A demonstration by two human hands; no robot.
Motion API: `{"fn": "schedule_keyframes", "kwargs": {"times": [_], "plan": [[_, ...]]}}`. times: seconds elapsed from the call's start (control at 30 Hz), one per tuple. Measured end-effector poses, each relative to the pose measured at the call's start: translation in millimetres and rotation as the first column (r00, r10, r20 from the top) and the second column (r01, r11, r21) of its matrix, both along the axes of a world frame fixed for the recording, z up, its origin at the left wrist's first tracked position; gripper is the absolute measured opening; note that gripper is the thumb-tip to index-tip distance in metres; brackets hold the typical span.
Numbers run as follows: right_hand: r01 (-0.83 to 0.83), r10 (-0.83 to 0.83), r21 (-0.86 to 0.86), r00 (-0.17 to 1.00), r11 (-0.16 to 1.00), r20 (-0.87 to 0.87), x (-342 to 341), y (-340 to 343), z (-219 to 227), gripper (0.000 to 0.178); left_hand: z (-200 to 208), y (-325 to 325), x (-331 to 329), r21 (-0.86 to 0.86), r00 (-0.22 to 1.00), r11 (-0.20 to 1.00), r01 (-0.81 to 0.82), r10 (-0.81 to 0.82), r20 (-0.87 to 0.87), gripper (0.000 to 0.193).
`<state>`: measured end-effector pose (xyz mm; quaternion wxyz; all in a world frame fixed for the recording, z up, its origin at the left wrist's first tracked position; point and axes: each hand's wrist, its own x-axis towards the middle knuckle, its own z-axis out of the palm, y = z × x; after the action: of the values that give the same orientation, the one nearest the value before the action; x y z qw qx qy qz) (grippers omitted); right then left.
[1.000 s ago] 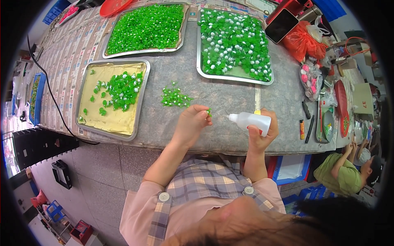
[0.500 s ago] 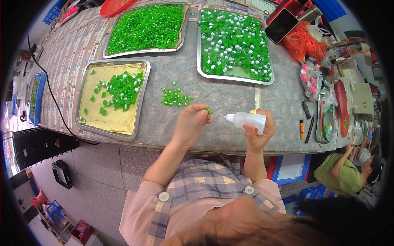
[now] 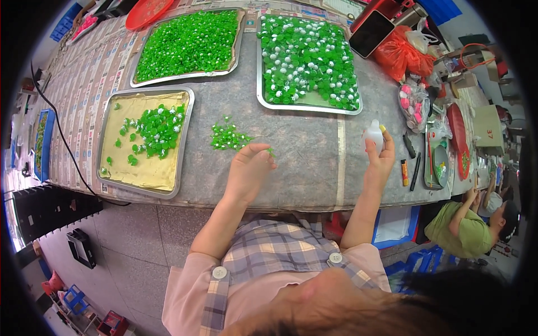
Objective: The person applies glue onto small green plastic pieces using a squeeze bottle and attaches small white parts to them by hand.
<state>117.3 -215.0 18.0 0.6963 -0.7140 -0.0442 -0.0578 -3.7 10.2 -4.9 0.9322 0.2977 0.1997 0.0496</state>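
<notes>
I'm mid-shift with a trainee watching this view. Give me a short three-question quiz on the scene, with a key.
1. True or false: neither hand holds the white bottle.
2. What colour is the liner in the nearest metal tray? A blue, B yellow, C red.
3. Fill in: the small green piece is held in the ___ hand.

Key:
1. False; the right hand holds it.
2. B.
3. Left.
</notes>
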Motion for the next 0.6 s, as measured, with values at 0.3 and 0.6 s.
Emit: {"fn": "schedule_keyframes", "kwargs": {"times": [0.3,0.6], "plan": [[0.104,-0.111,-0.132,0.993,0.986,-0.046,2.5,-18.4,-21.8,0.049,3.4,-4.1,3.8,0.024,0.999,1.000,0.003,-0.002,-0.045,0.010],[-0.163,0.407,-0.614,0.869,0.772,0.281,27.2,79.1,32.7,0.016,2.5,-2.3,-0.5,0.042,0.997,0.999,-0.020,0.023,-0.075,0.008]]}}
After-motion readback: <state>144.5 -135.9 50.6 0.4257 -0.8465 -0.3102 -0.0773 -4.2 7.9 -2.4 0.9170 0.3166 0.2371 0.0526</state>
